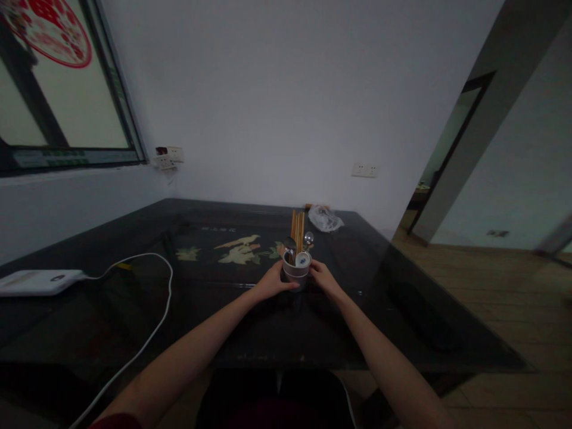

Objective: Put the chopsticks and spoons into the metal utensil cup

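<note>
A light-coloured utensil holder (pixel 295 271) stands upright on the dark table in front of me. Several wooden chopsticks (pixel 298 224) stick up out of it, along with metal spoons (pixel 308 238) and a white ceramic spoon (pixel 303 260). My left hand (pixel 272 282) is wrapped around the holder's left side, thumb across its front. On the opposite side, my right hand (pixel 323 276) grips the holder with bent fingers, partly hidden behind it.
The dark glossy table (pixel 250 345) has a bird-and-flower picture (pixel 239 249). A crumpled plastic bag (pixel 325 218) lies near the wall. At left is a white device (pixel 42 282) with a white cable (pixel 170 280). A dark oblong object (pixel 420 316) lies at right.
</note>
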Demonstrator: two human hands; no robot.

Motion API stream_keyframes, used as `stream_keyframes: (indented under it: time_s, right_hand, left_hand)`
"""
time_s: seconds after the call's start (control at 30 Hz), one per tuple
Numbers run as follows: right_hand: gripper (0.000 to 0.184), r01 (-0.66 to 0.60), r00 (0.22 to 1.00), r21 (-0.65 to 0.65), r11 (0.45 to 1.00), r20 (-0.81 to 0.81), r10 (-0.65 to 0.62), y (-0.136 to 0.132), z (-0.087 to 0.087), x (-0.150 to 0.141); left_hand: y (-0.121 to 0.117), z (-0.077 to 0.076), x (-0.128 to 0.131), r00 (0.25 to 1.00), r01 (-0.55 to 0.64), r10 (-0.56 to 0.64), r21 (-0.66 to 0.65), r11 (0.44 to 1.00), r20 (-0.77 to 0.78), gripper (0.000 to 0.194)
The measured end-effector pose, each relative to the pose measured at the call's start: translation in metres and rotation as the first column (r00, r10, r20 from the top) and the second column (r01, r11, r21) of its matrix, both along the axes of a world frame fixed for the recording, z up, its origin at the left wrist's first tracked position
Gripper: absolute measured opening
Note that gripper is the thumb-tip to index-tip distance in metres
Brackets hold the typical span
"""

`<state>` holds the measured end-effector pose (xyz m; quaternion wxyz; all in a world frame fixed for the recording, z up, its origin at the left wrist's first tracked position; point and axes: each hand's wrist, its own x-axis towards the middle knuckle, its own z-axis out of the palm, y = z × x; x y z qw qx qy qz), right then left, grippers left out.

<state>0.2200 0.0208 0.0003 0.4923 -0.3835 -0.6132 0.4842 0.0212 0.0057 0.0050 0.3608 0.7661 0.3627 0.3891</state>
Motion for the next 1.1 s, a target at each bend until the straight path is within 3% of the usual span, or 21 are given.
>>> stream_keyframes:
  time_s: [0.23, 0.5, 0.77, 1.1]
  right_hand:
    - [0.030, -0.099, 0.995, -0.019, 0.995, -0.014, 0.099, 0.000, 0.000, -0.001]
    - [0.037, -0.168, 0.982, -0.029, 0.985, 0.084, 0.170, -0.003, 0.007, 0.002]
    - [0.053, -0.292, 0.955, 0.040, 0.956, 0.064, 0.289, -0.005, 0.011, 0.004]
    - [0.072, -0.299, 0.945, -0.002, 0.954, 0.142, 0.296, -0.015, 0.017, 0.002]
  left_hand:
    - [0.004, 0.002, -0.005, 1.000, -0.011, 0.011, 0.007, 1.000, -0.021, 0.078]
    - [0.005, 0.006, -0.009, 0.999, 0.037, -0.036, -0.050, 0.998, 0.003, 0.079]
    - [0.004, 0.009, -0.012, 0.998, 0.052, -0.050, -0.059, 0.997, 0.038, 0.079]
    - [0.001, 0.013, -0.011, 0.996, 0.082, -0.079, -0.061, 0.995, 0.051, 0.078]
